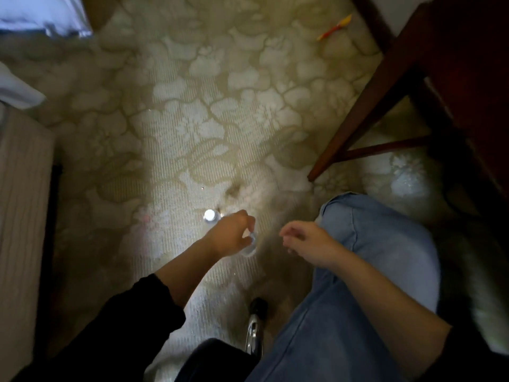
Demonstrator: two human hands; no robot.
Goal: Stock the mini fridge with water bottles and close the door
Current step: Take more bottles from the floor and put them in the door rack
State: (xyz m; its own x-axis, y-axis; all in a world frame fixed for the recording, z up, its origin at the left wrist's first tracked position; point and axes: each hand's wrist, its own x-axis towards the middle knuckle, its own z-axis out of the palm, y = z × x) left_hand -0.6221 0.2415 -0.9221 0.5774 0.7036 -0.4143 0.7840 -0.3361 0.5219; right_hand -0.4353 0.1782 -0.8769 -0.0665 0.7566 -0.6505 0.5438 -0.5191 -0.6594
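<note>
Two clear water bottles stand upright on the patterned carpet, seen from above. One bottle (211,215) with a white cap stands free just left of my left hand. My left hand (230,236) has its fingers closed around the top of the second bottle (251,247), whose body is mostly hidden under the hand. My right hand (308,242) hovers a little to the right of that bottle, fingers loosely curled, holding nothing. No fridge is in view.
A dark wooden furniture leg (358,119) with a crossbar slants across the right. My knee in blue jeans (366,244) fills the lower right. A striped panel (22,216) lines the left edge. A yellow-red wrapper (334,27) lies far off. A shiny object (254,330) lies near me.
</note>
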